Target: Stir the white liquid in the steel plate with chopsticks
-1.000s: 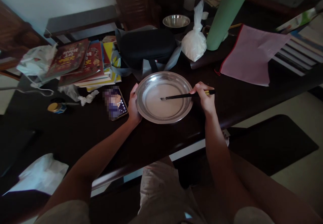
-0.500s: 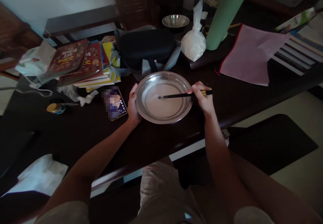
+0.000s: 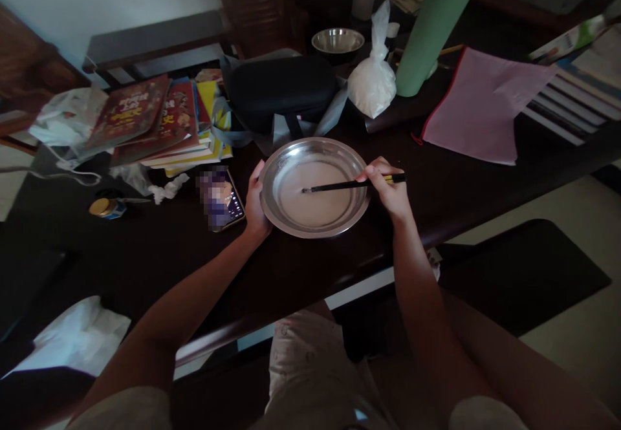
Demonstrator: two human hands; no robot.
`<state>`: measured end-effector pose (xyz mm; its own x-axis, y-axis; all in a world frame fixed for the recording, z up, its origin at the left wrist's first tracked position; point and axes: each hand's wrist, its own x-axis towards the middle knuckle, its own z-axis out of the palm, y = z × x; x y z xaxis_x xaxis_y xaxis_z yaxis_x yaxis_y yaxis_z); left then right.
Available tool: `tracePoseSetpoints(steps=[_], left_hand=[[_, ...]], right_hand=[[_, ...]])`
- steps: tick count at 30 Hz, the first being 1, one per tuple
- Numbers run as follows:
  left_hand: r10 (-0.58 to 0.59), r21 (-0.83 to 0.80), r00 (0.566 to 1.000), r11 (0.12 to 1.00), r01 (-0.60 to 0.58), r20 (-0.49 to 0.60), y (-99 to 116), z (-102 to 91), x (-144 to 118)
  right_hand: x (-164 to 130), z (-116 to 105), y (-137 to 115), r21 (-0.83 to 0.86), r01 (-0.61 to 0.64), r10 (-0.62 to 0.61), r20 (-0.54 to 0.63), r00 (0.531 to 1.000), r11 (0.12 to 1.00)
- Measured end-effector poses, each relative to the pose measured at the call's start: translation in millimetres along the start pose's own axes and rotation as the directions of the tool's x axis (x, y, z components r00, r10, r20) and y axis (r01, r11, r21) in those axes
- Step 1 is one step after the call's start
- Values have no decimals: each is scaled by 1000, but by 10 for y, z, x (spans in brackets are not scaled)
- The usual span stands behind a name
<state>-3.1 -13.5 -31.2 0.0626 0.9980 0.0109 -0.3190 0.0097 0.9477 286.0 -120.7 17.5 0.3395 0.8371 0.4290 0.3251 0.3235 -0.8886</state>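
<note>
A shiny metal basin [image 3: 279,221] rests on the dark table in front of me, with a pale, smooth mixture [image 3: 315,207] in its bottom. My left hand [image 3: 256,204] grips the basin's left rim, thumb up on the edge and fingers hidden under the side. Over the right rim, my right hand [image 3: 388,191] is closed around black chopsticks [image 3: 334,185] with golden bands near the top. Their tips dip into the mixture left of its middle. A lit phone [image 3: 223,198] lies just left of my left hand.
Stacked books [image 3: 150,119] and a small gold-lidded jar [image 3: 101,207] are on the left. Behind the basin sit a black case [image 3: 284,87], a tied bag of white powder [image 3: 372,87] and a second metal bowl [image 3: 338,41]. A green roll [image 3: 431,35] and pink pouch [image 3: 485,107] stand right.
The chopsticks' tips have shifted slightly left and toward me in the mixture, my right hand moving a little with them. My left hand and the basin stay in place.
</note>
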Motion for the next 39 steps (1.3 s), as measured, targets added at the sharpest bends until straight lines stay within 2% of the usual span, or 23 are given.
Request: tracePoseSetpoints(steps=[3, 7, 11, 15, 20, 24, 28, 32, 36, 39], left_hand=[[-18, -23, 1000, 1000, 18, -3, -11, -10, 12], [-22, -46, 1000, 999, 23, 15, -8, -16, 7], [-38, -63, 999, 997, 39, 11, 10, -4, -11], [-32, -82, 999, 996, 33, 4, 4, -3, -10], [-4, -28, 1000, 1000, 4, 19, -29, -27, 11], [40, 10, 999, 999, -40, 19, -33, -18, 9], [31, 8, 1000, 999, -31, 0, -11, 8, -5], [1, -4, 1000, 1000, -2, -17, 4, 15, -12], [1, -3, 1000, 1000, -1, -12, 2, 12, -13], [19, -1, 1000, 1000, -19, -13, -1, 11, -15]], right_hand=[[1, -2, 7, -1, 2, -2, -60, 998, 1000], [2, 0, 3, 37, 4, -4, 2, 1000, 999], [2, -1, -11, 17, 17, -16, -54, 998, 1000], [0, 1, -14, 12, -7, 7, 9, 1000, 1000], [-3, 6, -7, 16, -5, 6, -54, 999, 1000], [-2, 8, -12, 10, -35, 35, 2, 999, 999], [2, 9, -18, 22, -42, 43, -59, 997, 999], [3, 9, -20, 16, -51, 51, 12, 999, 999], [2, 5, -18, 22, -17, 18, -51, 999, 1000], [-1, 1, -22, 27, -30, 31, -3, 1000, 999]])
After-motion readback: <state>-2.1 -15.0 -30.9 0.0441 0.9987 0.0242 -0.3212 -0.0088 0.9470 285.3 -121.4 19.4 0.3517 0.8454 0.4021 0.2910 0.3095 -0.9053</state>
